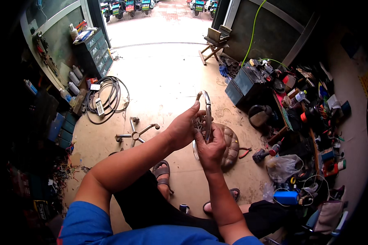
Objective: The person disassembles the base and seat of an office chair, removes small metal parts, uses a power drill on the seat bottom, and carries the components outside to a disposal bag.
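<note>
Both my hands hold a shiny metal ring (208,110) up in front of me, above the floor. My left hand (183,127) is closed on its left side, thumb pointing up. Lower down, my right hand (211,152) grips the ring's near right part, fingers wrapped round it. What lies inside the ring is mostly covered by my fingers. Behind and below my right hand is a brown tufted round seat cushion (232,150) on the floor. A star-shaped metal chair base (135,134) with casters stands to the left of my hands.
Red-handled pliers (245,152) and a cordless drill (268,152) lie at the right. Tools and parts crowd a low bench (284,132). A coiled black hose (124,87) lies at the left, near stacked batteries (95,53). A folding chair (215,43) stands by the doorway.
</note>
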The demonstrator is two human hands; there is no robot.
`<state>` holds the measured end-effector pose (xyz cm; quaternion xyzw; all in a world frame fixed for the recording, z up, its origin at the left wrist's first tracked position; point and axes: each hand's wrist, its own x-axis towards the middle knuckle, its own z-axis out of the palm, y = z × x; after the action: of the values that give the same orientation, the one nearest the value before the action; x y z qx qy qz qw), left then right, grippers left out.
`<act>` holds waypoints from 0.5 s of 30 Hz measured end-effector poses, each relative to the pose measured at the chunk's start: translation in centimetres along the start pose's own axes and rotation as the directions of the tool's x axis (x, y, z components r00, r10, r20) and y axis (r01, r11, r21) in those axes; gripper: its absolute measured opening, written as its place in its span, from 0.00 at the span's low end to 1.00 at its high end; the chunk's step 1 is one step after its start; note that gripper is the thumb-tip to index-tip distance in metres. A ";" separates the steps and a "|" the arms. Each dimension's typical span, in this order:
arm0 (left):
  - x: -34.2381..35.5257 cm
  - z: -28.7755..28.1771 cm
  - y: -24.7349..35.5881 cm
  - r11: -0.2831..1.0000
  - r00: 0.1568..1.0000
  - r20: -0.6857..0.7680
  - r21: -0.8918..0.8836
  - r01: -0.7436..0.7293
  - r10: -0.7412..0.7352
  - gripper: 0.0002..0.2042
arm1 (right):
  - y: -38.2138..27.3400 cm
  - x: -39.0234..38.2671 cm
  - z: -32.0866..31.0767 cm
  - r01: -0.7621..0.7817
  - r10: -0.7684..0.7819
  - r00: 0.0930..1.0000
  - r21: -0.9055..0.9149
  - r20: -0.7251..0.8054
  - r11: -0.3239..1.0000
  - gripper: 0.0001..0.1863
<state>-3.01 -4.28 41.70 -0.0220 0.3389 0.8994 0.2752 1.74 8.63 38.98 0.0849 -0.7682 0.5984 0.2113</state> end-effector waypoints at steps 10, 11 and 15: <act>1.3 -0.7 -1.3 0.995 0.998 -0.057 -0.097 0.008 -0.014 0.28 | 0.4 0.0 -1.3 -0.154 0.148 0.988 0.265 0.040 0.952 0.13; 1.3 -0.7 -1.4 0.997 0.997 -0.078 -0.080 0.004 -0.010 0.27 | 0.4 0.1 -1.3 -0.147 0.141 0.989 0.296 0.044 0.944 0.13; 1.5 -0.8 -2.0 0.998 0.989 -0.147 -0.064 -0.001 -0.008 0.27 | 1.1 -0.1 -1.2 -0.152 0.154 0.988 0.267 0.014 0.952 0.13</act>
<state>-3.40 -2.81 39.58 -0.0975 0.3291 0.9053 0.2502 1.71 10.09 38.24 0.0506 -0.6841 0.7112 0.1538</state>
